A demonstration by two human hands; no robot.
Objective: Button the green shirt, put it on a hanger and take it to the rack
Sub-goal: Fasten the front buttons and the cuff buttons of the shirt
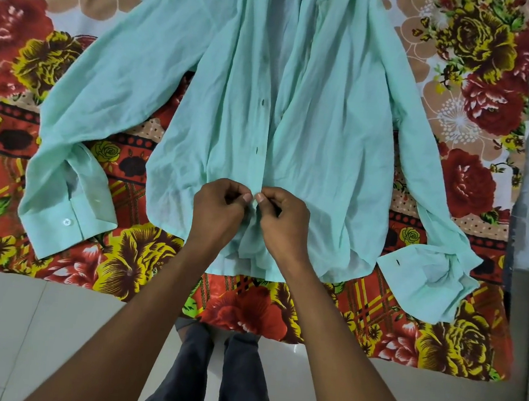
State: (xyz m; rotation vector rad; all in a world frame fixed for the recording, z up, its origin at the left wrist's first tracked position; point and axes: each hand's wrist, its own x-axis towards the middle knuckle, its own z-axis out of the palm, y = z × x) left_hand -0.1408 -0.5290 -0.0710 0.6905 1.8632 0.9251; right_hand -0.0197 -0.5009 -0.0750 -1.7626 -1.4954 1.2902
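Both hands meet at the lower centre of the frame; the left hand (pixel 218 210) and the right hand (pixel 282 218) each pinch an edge of the green shirt (pixel 313 124) near its hem, probably working the lowest button, though fingers hide it; the shirt lies spread on a floral bedsheet (pixel 20 54); two buttonholes (pixel 260 126) above sit unfastened; buttoning has barely begun; hanger and rack are out of view.

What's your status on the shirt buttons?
Left hand and right hand pinching placket near hem. Green shirt flat on floral bedsheet, upper buttonholes open. Nothing obstructing.
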